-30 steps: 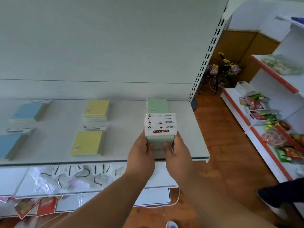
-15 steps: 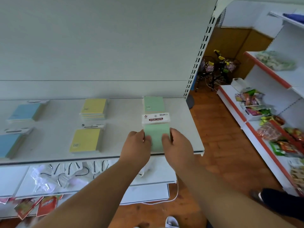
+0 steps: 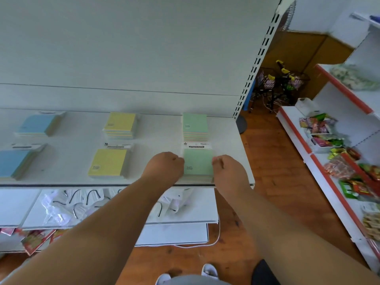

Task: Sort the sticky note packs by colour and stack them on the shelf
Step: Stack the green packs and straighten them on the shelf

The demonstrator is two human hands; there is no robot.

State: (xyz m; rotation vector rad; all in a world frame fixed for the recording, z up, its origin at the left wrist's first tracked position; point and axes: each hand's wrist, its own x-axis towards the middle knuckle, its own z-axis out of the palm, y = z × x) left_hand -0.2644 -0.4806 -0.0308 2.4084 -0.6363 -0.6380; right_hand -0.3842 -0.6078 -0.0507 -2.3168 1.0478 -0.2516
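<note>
- White metal shelving fills the view, and the flat white shelf (image 3: pixel 67 161) at waist height carries every pack; a wooden floor and a second rack of bright snack packets lie off to the right.
- Nearest, both forearms reach up from the bottom edge to the front right part of the shelf.
- Left hand (image 3: pixel 164 167) sits against the left edge of the front stack of pale green square sticky note packs (image 3: pixel 197 163), fingers curled in; right hand (image 3: pixel 228 169) mirrors it on the right edge.
- Both sets of knuckles touch the stack's sides, yet whether the fingers grasp it or only steady it cannot be told from this angle.
- That green stack lies flat near the shelf's front lip, its white header card pointing to the back.
- Left of it, well apart, rests a front stack of pale yellow square packs (image 3: pixel 109 163), and further left a front stack of light blue square packs (image 3: pixel 14 163).
- Behind each stands a matching rear stack: green (image 3: pixel 195 126), yellow (image 3: pixel 121 125), blue (image 3: pixel 39 124).
- Judged from this, the step in hand is squaring the green stack in its column.
- Next move likely calls for letting go cleanly without nudging the stack, then fetching any remaining packs.
</note>
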